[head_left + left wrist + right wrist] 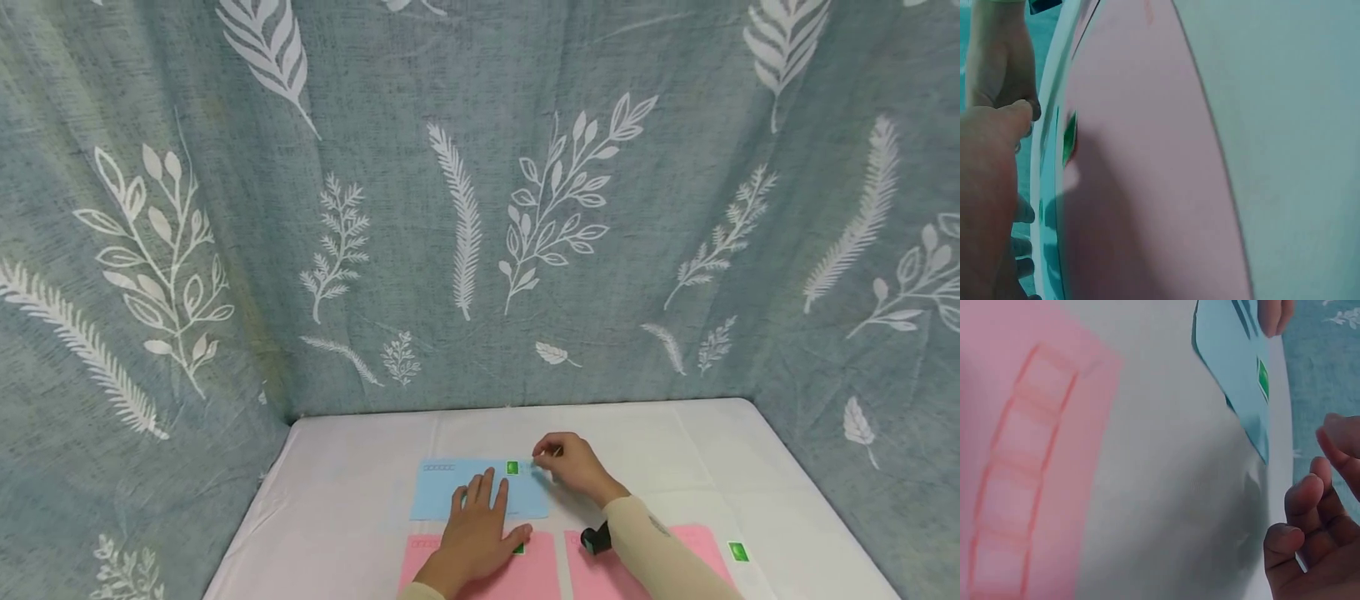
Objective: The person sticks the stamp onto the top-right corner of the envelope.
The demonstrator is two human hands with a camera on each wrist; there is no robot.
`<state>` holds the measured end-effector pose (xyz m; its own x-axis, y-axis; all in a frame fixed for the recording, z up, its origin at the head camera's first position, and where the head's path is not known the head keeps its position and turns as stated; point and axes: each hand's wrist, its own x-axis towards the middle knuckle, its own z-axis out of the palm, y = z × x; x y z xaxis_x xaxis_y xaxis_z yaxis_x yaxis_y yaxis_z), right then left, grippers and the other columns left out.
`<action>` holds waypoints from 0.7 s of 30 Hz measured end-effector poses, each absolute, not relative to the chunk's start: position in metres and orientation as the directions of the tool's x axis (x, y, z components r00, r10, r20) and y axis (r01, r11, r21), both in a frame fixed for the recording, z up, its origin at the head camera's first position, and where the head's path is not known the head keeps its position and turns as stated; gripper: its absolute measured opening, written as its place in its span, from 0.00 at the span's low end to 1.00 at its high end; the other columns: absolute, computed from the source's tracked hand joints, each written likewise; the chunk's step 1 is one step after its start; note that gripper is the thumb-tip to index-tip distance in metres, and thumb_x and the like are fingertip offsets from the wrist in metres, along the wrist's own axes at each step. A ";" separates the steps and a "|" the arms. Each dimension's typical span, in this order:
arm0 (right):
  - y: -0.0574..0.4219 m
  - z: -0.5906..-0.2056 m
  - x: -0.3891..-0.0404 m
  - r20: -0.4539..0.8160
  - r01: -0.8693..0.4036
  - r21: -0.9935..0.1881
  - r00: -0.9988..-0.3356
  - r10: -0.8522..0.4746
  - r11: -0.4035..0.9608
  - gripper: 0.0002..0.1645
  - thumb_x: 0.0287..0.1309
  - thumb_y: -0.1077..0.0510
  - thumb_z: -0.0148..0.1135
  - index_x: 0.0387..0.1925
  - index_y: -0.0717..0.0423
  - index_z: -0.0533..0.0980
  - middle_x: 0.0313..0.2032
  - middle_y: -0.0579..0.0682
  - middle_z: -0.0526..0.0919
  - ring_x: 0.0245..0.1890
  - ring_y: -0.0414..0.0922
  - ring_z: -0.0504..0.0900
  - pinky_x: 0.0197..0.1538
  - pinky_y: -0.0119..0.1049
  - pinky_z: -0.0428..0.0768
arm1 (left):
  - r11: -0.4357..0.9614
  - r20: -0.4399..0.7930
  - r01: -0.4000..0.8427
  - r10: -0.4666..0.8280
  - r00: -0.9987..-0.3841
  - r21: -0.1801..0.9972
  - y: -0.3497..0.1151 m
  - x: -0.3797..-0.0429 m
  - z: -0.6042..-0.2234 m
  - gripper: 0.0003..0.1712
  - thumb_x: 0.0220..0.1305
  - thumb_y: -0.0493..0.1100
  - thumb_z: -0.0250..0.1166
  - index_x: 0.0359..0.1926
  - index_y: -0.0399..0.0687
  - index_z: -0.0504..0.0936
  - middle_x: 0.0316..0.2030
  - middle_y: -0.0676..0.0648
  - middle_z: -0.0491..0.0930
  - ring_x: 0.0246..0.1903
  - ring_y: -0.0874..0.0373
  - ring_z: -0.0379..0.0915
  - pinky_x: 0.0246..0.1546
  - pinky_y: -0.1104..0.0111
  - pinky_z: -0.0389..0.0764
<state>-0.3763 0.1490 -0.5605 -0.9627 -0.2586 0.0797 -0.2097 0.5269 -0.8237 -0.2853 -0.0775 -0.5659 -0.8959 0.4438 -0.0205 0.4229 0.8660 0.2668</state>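
A blue envelope (450, 500) lies on the white table, a green stamp (512, 467) near its top right corner. My left hand (480, 529) rests with spread fingers across the blue envelope's lower edge and the left pink envelope (540, 583) below it. A green stamp (519, 547) on that pink envelope shows partly from under the left thumb. At the blue envelope's upper right corner is my right hand (576, 467), its fingers loosely bent. In the right wrist view, nothing shows between the right thumb (1342, 434) and the fingers (1304, 490).
A second pink envelope (697, 546) lies at the right, partly under the right forearm. Another green stamp (738, 551) is beside its right edge. A small black device (596, 540) sits at the right wrist. Leaf-patterned cloth (405, 250) hangs behind and beside the white table (337, 475).
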 end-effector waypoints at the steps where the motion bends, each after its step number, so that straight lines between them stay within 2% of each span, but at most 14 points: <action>1: 0.151 -0.560 -0.375 0.084 -0.210 -0.827 -0.963 -0.256 0.522 0.05 0.70 0.60 0.72 0.42 0.58 0.89 0.28 0.44 0.81 0.25 0.43 0.78 0.30 0.38 0.78 | 0.864 -0.005 0.431 0.448 -0.894 0.263 -0.077 -0.284 -0.566 0.52 0.80 0.75 0.49 0.82 0.37 0.65 0.82 0.33 0.55 0.80 0.36 0.52 0.74 0.37 0.58; 6: 0.160 -0.560 -0.373 0.095 -0.206 -0.828 -0.968 -0.232 0.522 0.04 0.69 0.61 0.73 0.41 0.57 0.89 0.28 0.44 0.81 0.26 0.42 0.77 0.30 0.37 0.78 | 0.815 0.074 0.544 0.541 -0.838 0.200 -0.067 -0.275 -0.569 0.51 0.80 0.75 0.47 0.81 0.38 0.67 0.83 0.36 0.57 0.81 0.37 0.53 0.74 0.38 0.61; 12: 0.164 -0.562 -0.369 0.120 -0.226 -0.820 -0.966 -0.228 0.525 0.02 0.68 0.61 0.73 0.40 0.55 0.89 0.30 0.43 0.82 0.28 0.42 0.76 0.32 0.37 0.77 | 0.755 0.008 0.624 0.636 -0.772 0.200 -0.043 -0.255 -0.572 0.53 0.79 0.78 0.42 0.84 0.44 0.64 0.85 0.43 0.55 0.83 0.44 0.49 0.77 0.44 0.60; 16: 0.168 -0.564 -0.363 0.131 -0.241 -0.819 -0.962 -0.240 0.520 0.02 0.69 0.61 0.72 0.40 0.55 0.89 0.32 0.42 0.82 0.31 0.42 0.77 0.36 0.38 0.77 | 0.731 0.010 0.681 0.681 -0.732 0.045 -0.030 -0.241 -0.571 0.55 0.76 0.82 0.39 0.83 0.47 0.67 0.83 0.47 0.59 0.82 0.50 0.55 0.76 0.53 0.65; 19: 0.174 -0.564 -0.357 0.150 -0.258 -0.814 -0.959 -0.241 0.521 0.03 0.70 0.60 0.72 0.40 0.55 0.89 0.33 0.41 0.83 0.32 0.40 0.77 0.39 0.38 0.78 | 0.690 0.071 0.716 0.724 -0.686 -0.109 -0.024 -0.235 -0.576 0.54 0.76 0.82 0.38 0.81 0.49 0.70 0.81 0.48 0.64 0.79 0.53 0.61 0.72 0.59 0.71; 21: 0.180 -0.563 -0.352 0.169 -0.270 -0.809 -0.957 -0.234 0.522 0.02 0.69 0.60 0.73 0.40 0.55 0.89 0.33 0.41 0.83 0.33 0.40 0.77 0.39 0.38 0.78 | 0.662 0.108 0.730 0.749 -0.654 -0.171 -0.020 -0.232 -0.582 0.52 0.78 0.80 0.36 0.80 0.50 0.71 0.80 0.49 0.67 0.77 0.55 0.64 0.70 0.61 0.73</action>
<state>-0.3524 0.1796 -0.5634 -0.9575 -0.2338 0.1690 -0.2703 0.5222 -0.8088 -0.2319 -0.0195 -0.5821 -0.6537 0.7490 0.1079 0.7301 0.6618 -0.1706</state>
